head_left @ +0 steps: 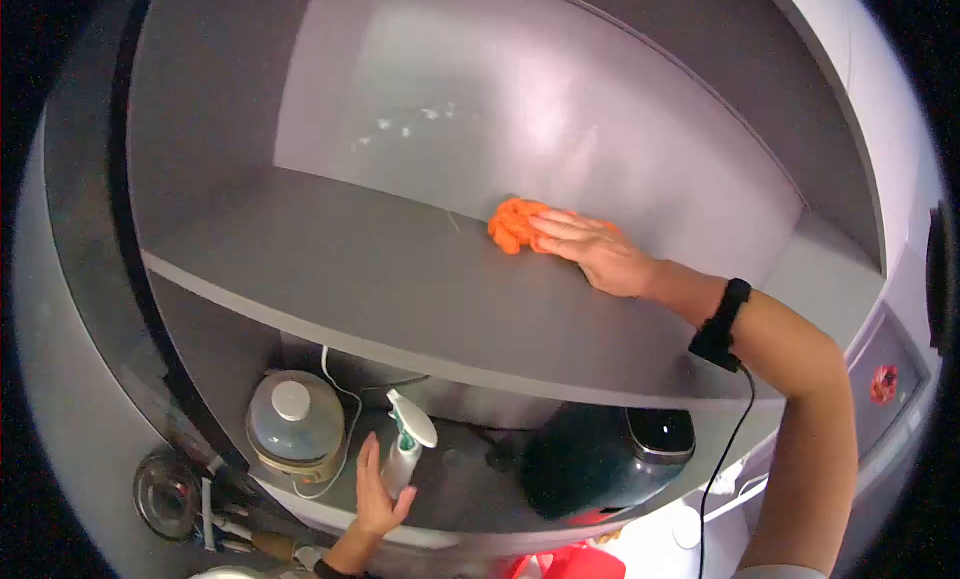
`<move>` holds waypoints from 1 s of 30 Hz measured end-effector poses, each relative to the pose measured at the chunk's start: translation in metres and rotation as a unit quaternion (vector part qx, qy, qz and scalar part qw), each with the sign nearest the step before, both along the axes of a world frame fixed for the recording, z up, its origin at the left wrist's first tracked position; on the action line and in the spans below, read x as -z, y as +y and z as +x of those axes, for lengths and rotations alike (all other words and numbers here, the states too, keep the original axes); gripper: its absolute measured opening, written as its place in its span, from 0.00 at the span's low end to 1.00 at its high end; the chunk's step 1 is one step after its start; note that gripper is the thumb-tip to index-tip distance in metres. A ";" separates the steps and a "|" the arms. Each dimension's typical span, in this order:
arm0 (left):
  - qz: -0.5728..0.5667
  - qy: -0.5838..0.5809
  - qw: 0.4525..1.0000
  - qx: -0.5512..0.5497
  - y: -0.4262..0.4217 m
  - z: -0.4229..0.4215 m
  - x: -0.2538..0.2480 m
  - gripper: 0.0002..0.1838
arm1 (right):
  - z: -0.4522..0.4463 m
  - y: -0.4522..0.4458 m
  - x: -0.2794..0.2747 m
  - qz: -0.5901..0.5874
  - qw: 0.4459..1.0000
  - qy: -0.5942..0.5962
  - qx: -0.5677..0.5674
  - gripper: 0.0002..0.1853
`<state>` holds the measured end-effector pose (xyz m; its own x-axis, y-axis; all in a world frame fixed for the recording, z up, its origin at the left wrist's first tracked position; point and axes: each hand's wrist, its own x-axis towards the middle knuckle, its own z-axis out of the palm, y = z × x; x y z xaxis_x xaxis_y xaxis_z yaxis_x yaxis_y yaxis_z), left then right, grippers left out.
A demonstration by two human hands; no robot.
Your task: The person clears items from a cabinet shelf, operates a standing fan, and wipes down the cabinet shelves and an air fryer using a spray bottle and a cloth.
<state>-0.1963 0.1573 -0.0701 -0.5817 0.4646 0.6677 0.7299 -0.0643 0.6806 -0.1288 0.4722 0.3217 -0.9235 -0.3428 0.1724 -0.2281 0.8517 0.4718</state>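
Note:
My right hand (590, 251) presses a crumpled orange cloth (515, 225) into the corner where the grey shelf (360, 249) meets the glossy back panel (600, 109). Its fingers lie over the cloth. White foamy spots (405, 127) show on the panel to the left. Lower down, my left hand (376, 501) is at a white spray bottle (402, 457) on the lower level. The fingers are stretched out along the bottle's left side and the thumb is spread to its right. Whether the palm touches the bottle is hard to make out.
A glass appliance with a white knob (292, 401) stands on the lower shelf at left, with a white cable beside it. A dark rounded appliance (590, 464) sits at lower right. A black cable (715, 469) hangs from my right wristband (722, 324).

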 end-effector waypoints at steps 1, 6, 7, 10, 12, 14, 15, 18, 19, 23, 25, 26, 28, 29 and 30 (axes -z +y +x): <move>0.016 0.000 1.000 0.015 -0.011 0.003 0.002 0.47 | -0.017 -0.003 -0.010 0.136 0.990 0.006 -0.045 0.22; 0.065 0.008 0.998 -0.004 -0.075 0.011 0.021 0.35 | -0.050 -0.067 -0.123 -0.415 0.854 0.160 0.271 0.24; 0.062 0.004 0.998 -0.011 -0.090 0.007 0.013 0.35 | -0.056 -0.049 -0.147 -0.362 0.882 0.193 0.233 0.24; 0.109 0.215 0.957 -0.159 -0.123 -0.029 -0.059 0.31 | -0.113 -0.016 -0.147 0.096 0.895 0.421 -0.111 0.25; 0.115 0.290 0.908 -0.278 -0.133 -0.053 -0.130 0.31 | -0.151 -0.041 -0.111 0.124 0.896 0.397 -0.153 0.25; 0.105 0.326 0.859 -0.381 -0.132 -0.070 -0.198 0.34 | -0.181 -0.077 -0.058 -0.132 0.970 0.175 -0.104 0.22; 0.088 0.336 0.836 -0.424 -0.130 -0.076 -0.222 0.36 | -0.180 -0.094 -0.038 0.048 0.975 0.133 -0.168 0.21; 0.010 0.338 0.787 -0.516 -0.129 -0.101 -0.257 0.40 | -0.166 -0.125 -0.049 -0.037 0.991 0.036 -0.124 0.19; 0.010 0.333 0.779 -0.532 -0.129 -0.111 -0.259 0.40 | -0.160 -0.130 -0.063 -0.295 0.955 -0.034 -0.005 0.18; 0.029 0.310 0.811 -0.494 -0.130 -0.157 -0.248 0.46 | -0.206 -0.098 -0.163 0.215 0.817 0.472 -0.252 0.13; 0.038 0.332 0.796 -0.505 -0.129 -0.169 -0.244 0.49 | -0.224 -0.113 -0.129 0.003 0.906 0.385 -0.176 0.13; 0.038 0.339 0.790 -0.509 -0.130 -0.174 -0.241 0.48 | -0.228 -0.132 -0.110 -0.208 0.935 0.273 -0.091 0.14; 0.036 0.346 0.781 -0.519 -0.134 -0.177 -0.237 0.48 | -0.211 -0.185 -0.071 -0.328 0.936 0.000 0.130 0.17; 0.039 0.346 0.779 -0.522 -0.135 -0.176 -0.235 0.48 | -0.216 -0.170 -0.038 -0.099 0.991 0.088 -0.026 0.17; 0.029 0.341 0.784 -0.518 -0.135 -0.176 -0.234 0.48 | -0.229 -0.150 -0.010 0.142 0.958 0.171 -0.181 0.18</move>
<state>-0.3724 0.0220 0.1643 -0.1248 -0.0634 0.9902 0.6039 0.7870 0.1265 -0.3582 0.3224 0.3316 -0.6414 -0.7076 0.2964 -0.2747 0.5726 0.7725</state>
